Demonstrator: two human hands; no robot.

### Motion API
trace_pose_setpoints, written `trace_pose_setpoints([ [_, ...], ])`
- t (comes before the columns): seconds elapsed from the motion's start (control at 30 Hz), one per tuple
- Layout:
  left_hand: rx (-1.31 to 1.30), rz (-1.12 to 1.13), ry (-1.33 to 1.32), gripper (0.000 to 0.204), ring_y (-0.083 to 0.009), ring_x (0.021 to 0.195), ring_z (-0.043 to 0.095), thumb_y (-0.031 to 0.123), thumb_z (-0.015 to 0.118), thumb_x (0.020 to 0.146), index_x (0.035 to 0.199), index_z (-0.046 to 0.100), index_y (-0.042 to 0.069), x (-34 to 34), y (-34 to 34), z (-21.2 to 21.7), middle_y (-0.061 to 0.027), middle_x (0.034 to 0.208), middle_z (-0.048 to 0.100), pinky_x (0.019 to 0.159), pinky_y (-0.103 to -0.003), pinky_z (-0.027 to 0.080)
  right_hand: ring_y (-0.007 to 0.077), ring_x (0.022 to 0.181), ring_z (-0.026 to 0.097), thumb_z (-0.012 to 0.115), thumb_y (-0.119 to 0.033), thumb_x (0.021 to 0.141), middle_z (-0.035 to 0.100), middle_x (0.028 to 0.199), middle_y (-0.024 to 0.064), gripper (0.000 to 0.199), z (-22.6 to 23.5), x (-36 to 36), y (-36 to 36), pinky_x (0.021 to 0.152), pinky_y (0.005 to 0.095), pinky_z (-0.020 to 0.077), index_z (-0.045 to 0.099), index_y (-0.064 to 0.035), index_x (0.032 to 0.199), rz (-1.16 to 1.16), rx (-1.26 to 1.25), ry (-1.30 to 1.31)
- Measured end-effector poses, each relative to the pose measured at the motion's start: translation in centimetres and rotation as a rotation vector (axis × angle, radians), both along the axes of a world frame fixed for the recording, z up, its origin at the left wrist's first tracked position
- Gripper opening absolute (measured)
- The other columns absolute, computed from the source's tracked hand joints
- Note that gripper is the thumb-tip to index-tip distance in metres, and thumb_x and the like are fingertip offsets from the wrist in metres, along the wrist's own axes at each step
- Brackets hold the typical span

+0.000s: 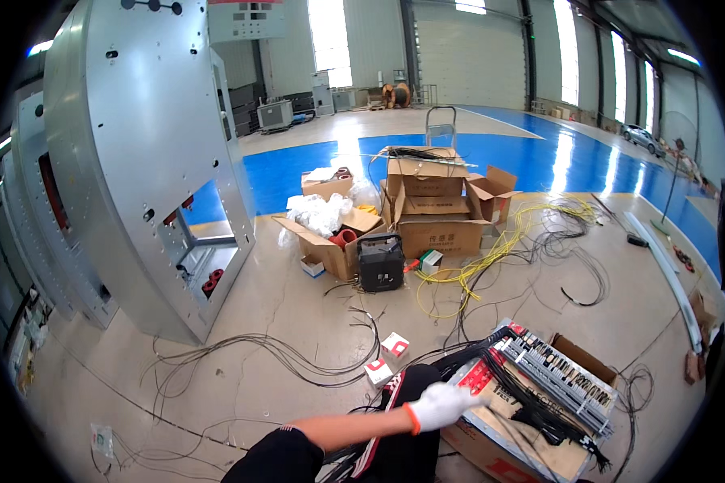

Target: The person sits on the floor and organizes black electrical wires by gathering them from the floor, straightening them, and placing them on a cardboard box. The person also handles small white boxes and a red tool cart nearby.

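My left hand [443,406], in a white glove with an orange cuff, reaches across my knee to the near edge of a large cardboard box [491,431]. Its fingers are closed and blurred at the tips; what they grip cannot be made out. From beside the fingertips a thin dark wire [525,443] runs over the box top. Bundled black wires [532,402] lie there, next to metal rails with rows of small terminal-like parts [560,377]. My right hand does not show.
Two small white-and-red boxes [379,372] stand beside my foot. Loose black wires [274,350] trail over the floor toward a tall grey metal cabinet [149,161]. Ahead are a black case [381,264], open cartons [439,237] and a tangle of yellow cable [503,245].
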State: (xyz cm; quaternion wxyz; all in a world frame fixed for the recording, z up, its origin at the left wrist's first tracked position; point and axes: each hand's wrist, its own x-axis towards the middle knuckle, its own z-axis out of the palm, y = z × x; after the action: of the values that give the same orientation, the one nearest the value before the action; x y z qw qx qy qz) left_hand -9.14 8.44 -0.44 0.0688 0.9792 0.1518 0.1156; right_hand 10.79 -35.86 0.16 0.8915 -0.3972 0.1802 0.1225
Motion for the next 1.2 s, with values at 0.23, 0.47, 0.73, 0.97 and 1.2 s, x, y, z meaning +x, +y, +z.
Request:
trace_pose_setpoints([
  [0.23,-0.29,0.027,-0.195,0.021,-0.0291,0.062,0.065,0.014,0.05,0.09,0.107,0.06,0.022,1.0,-9.4,-2.5,-0.0093,0.081,0.061,0.054,-0.042,0.051,0.0182,0.072,0.06,0.053,-0.024,0.098,0.068,0.089,0.0066,0.023,-3.2,-4.4,-8.0,0.06,0.0295,0.0481,0.065,-0.0066,0.108,0.669,-0.684,0.082],
  [0.47,-0.401,-0.002,-0.302,0.006,-0.0313,0.067,0.064,0.019,0.048,0.091,0.089,0.053,0.016,1.1,-12.6,-1.8,-0.0094,0.08,0.058,0.06,-0.045,0.049,0.0205,0.097,0.063,0.058,-0.013,0.098,0.068,0.108,0.016,0.029,9.9,-6.8,14.1,0.089,0.0305,0.0496,0.062,0.0059,0.12,0.89,-1.17,-0.993],
  [0.73,-0.704,0.224,-0.229,0.052,-0.0364,0.07,0.067,0.02,0.051,0.095,0.145,0.038,0.014,-1.8,-10.1,1.7,-0.0191,0.08,0.067,0.059,-0.046,0.053,0.0315,0.101,0.064,0.05,-0.015,0.096,0.065,0.113,0.0209,0.035,2.8,-9.5,23.2,0.091,0.0384,0.0485,0.058,0.0022,0.125,1.138,-0.715,-1.145],
  [0.97,-0.865,0.105,-0.102,0.068,-0.0403,0.084,0.068,0.014,0.052,0.093,0.152,0.019,0.006,-4.8,-10.6,2.7,-0.0206,0.093,0.069,0.075,-0.046,0.053,0.037,0.077,0.066,0.056,-0.01,0.092,0.068,0.085,0.0168,0.019,2.6,-8.1,23.2,0.07,0.0428,0.0516,0.063,-0.0062,0.11,1.033,-0.759,-1.173],
  [1.2,-1.358,0.347,0.204,0.036,-0.0084,0.07,0.057,0.012,0.055,0.096,0.13,0.059,0.002,-15.1,-9.1,3.0,-0.0031,0.081,0.065,0.068,-0.026,0.049,0.0359,0.08,0.064,0.053,-0.006,0.092,0.066,0.088,0.0175,0.016,1.2,1.7,24.8,0.073,0.0417,0.0505,0.063,-0.0017,0.104,0.305,-1.047,-1.148],
])
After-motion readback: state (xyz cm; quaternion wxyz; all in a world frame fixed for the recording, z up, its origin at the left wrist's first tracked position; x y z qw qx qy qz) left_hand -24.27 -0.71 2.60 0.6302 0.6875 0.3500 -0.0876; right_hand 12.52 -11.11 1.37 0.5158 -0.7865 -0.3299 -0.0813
